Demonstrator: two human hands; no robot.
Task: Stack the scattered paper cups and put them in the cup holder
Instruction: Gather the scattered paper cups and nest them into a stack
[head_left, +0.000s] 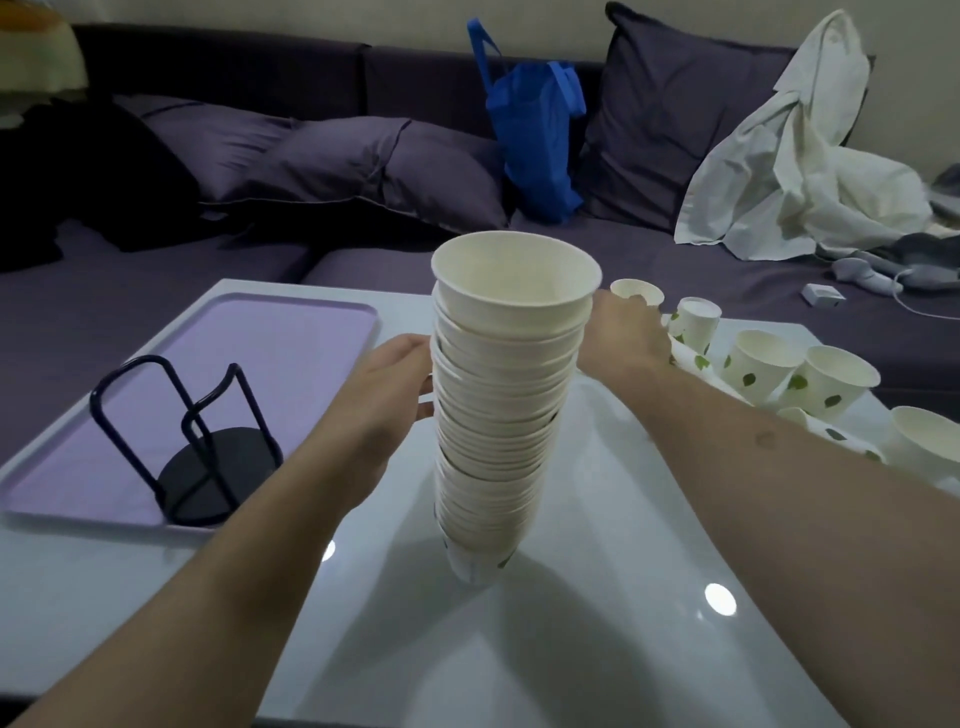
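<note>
Paper cups (763, 358) white, green leaf spots; cup holder (202, 457) black wire; tray (311, 332) lilac; tote bag (535, 135) bright blue; pillows (332, 156) dark purple; sheet (795, 171) white

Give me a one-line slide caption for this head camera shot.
Left hand steadies a tall cup stack while right hand reaches for loose cups; wire holder waits.
</note>
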